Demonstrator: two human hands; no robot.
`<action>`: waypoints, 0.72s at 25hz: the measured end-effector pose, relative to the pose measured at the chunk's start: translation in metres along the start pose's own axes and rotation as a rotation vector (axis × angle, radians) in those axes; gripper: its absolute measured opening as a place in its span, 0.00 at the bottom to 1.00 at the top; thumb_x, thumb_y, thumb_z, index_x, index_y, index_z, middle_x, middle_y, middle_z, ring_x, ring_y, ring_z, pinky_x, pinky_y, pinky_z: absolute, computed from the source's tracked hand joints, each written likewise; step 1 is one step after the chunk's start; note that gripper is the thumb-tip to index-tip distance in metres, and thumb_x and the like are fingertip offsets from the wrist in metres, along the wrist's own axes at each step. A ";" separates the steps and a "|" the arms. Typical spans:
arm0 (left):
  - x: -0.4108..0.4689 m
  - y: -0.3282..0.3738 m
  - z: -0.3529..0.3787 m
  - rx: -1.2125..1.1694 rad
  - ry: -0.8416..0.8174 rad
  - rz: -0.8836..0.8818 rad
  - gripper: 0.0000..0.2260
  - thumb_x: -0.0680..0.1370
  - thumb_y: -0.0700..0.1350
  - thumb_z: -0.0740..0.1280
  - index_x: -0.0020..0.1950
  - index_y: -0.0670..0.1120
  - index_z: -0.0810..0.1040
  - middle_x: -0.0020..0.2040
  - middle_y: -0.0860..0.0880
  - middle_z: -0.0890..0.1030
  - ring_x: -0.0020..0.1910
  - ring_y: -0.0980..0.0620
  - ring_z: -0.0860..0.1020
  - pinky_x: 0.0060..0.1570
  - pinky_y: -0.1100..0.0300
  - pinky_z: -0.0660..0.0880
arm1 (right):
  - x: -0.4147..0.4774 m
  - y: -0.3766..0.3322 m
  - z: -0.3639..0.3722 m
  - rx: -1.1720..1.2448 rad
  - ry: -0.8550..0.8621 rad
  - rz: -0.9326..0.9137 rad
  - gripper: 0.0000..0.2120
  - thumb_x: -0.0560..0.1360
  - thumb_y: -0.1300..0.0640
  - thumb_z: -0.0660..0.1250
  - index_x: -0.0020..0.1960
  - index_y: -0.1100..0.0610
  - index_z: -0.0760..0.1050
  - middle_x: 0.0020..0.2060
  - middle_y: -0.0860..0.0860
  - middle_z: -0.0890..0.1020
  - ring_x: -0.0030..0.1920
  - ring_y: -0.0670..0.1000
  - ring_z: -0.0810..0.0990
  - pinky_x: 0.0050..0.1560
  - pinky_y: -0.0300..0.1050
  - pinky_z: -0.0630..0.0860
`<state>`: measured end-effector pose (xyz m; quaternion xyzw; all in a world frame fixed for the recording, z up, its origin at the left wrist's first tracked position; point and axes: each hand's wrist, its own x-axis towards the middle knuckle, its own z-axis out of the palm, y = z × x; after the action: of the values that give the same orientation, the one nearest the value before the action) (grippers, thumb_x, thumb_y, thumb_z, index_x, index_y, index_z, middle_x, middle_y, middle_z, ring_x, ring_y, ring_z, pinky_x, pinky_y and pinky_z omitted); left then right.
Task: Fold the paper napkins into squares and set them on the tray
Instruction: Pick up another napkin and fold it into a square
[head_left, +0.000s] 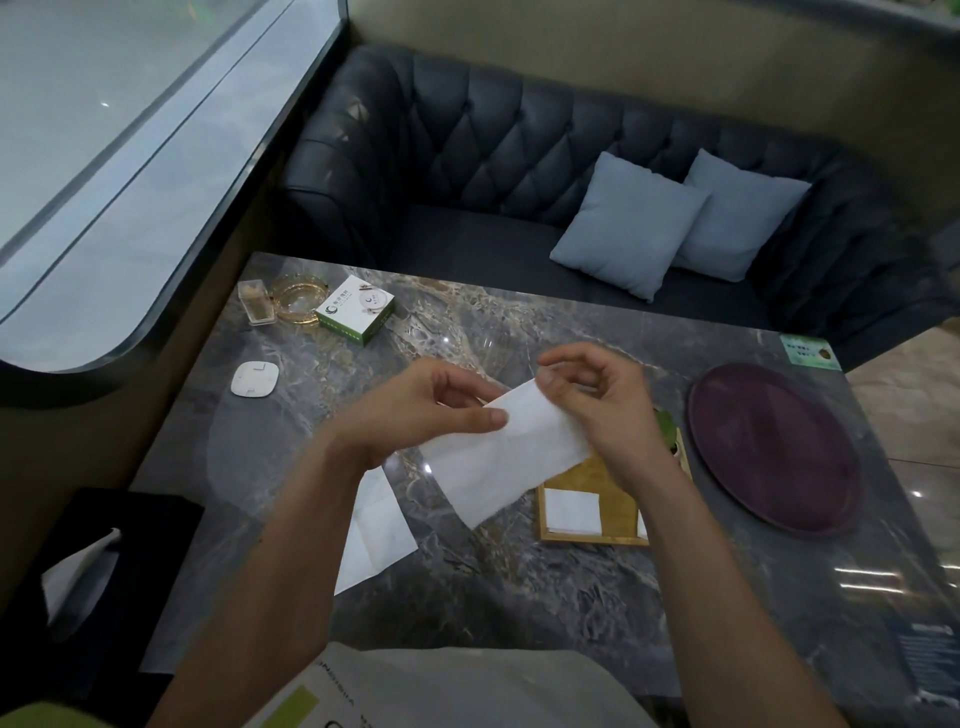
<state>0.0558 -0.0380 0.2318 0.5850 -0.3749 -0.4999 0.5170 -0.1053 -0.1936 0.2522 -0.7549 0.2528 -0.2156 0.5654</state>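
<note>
I hold a white paper napkin (506, 457), folded into a long strip, in the air above the marble table (519, 571). My left hand (415, 410) pinches its upper left edge between thumb and fingers. My right hand (602, 400) pinches its far corner with curled fingers. Below my right wrist sits a small square wooden tray (587, 538) with a folded white napkin square (571, 512) in it; my arm hides part of the tray. Another white napkin (374, 530) lies flat on the table under my left forearm.
A round dark purple tray (774, 447) lies at the right. At the far left stand a green and white box (356, 309), a glass ashtray (300, 299) and a toothpick holder (255, 302). A white square disc (254, 379) lies nearby. A dark sofa with two cushions (631, 223) stands behind.
</note>
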 end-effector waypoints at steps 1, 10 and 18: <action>0.001 -0.001 0.002 0.001 -0.001 -0.011 0.05 0.74 0.45 0.74 0.50 0.51 0.87 0.45 0.49 0.88 0.43 0.53 0.86 0.38 0.65 0.78 | 0.000 -0.001 0.001 0.021 -0.002 0.017 0.03 0.74 0.55 0.73 0.47 0.47 0.82 0.37 0.40 0.84 0.40 0.37 0.80 0.39 0.28 0.73; 0.007 -0.010 0.009 -0.298 0.331 -0.010 0.05 0.76 0.42 0.72 0.43 0.50 0.86 0.43 0.47 0.88 0.42 0.51 0.86 0.35 0.61 0.80 | -0.012 0.022 0.006 0.576 -0.144 0.438 0.26 0.69 0.56 0.75 0.63 0.62 0.72 0.53 0.57 0.85 0.52 0.56 0.85 0.46 0.48 0.82; 0.005 -0.019 0.006 -0.327 0.389 0.003 0.04 0.76 0.38 0.71 0.49 0.44 0.84 0.45 0.45 0.88 0.44 0.49 0.86 0.38 0.61 0.81 | -0.011 0.025 0.007 0.418 -0.045 0.379 0.07 0.76 0.65 0.69 0.53 0.60 0.76 0.43 0.54 0.87 0.45 0.52 0.86 0.42 0.46 0.83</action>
<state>0.0494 -0.0405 0.2128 0.5783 -0.1837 -0.4311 0.6678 -0.1128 -0.1875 0.2258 -0.5660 0.3269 -0.1367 0.7444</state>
